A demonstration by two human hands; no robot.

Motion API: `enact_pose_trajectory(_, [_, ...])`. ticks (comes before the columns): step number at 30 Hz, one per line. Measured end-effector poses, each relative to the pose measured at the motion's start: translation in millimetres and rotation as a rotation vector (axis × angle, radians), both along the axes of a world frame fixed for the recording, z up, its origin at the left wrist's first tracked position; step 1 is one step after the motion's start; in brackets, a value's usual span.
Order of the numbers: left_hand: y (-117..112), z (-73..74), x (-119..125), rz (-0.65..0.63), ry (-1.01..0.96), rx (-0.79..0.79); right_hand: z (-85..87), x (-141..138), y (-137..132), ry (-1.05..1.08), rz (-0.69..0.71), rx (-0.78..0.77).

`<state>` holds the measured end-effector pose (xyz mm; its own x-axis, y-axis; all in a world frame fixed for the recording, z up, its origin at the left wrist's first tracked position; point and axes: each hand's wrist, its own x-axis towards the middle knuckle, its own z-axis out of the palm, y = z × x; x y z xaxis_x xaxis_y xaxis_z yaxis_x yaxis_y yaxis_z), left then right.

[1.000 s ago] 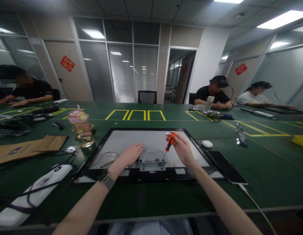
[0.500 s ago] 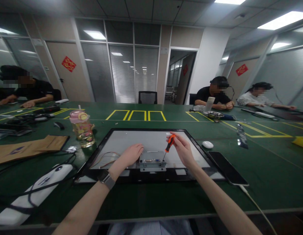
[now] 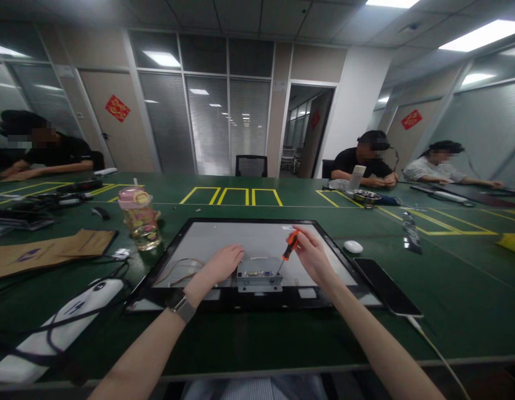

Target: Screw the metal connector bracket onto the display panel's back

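An orange-and-black screwdriver [image 3: 290,245] is pinched in the fingers of my right hand [image 3: 314,253], its handle tilted up and to the right. The shaft reaches down to the right end of a grey metal bracket [image 3: 261,281] with video ports along its front. This bracket sits near the close edge of a flat display panel [image 3: 211,236], grey-backed with a black frame. My left hand [image 3: 223,263] lies flat on the panel at the bracket's left side, fingers stretched out; its fingertips are partly hidden. Thin wires [image 3: 178,268] run across the panel left of that hand.
Left of the panel stand a pink-lidded bottle [image 3: 140,222], a brown paper bag [image 3: 53,250] and a white power strip [image 3: 69,322] with black cables. At right lie a phone [image 3: 386,283] on a charging cable and a white earbud case [image 3: 353,246]. Several people sit across the table.
My right hand and the screwdriver handle have shifted very slightly, while the tip stays at the bracket's right end. My left hand has kept its place.
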<state>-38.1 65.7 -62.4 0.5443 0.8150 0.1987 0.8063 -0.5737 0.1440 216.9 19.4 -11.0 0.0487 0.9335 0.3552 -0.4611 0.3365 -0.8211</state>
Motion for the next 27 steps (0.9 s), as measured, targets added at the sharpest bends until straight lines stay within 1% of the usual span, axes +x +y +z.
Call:
enact_pose_trajectory(4, [-1.8, 1.8, 0.3, 0.000, 0.008, -0.006, 2.2, -1.5, -1.9, 0.022, 0.089, 0.022])
enact_pose_trajectory(9, [-2.6, 3.2, 0.6, 0.021, 0.012, -0.012, 1.2, 0.2, -1.8, 0.036, 0.083, 0.000])
enact_pose_trajectory(15, [-1.2, 1.7, 0.0, -0.004, 0.010, -0.006, 3.4, 0.5, -3.1, 0.008, 0.104, -0.009])
enact_pose_trajectory(20, [-0.1, 1.1, -0.2, -0.007, 0.000, -0.008, 2.1, 0.3, -1.9, -0.013, 0.040, 0.008])
enact_pose_trajectory(27, [-0.4, 0.7, 0.5, -0.011, -0.014, 0.004, 7.9, -1.3, -5.2, -0.009, 0.094, -0.008])
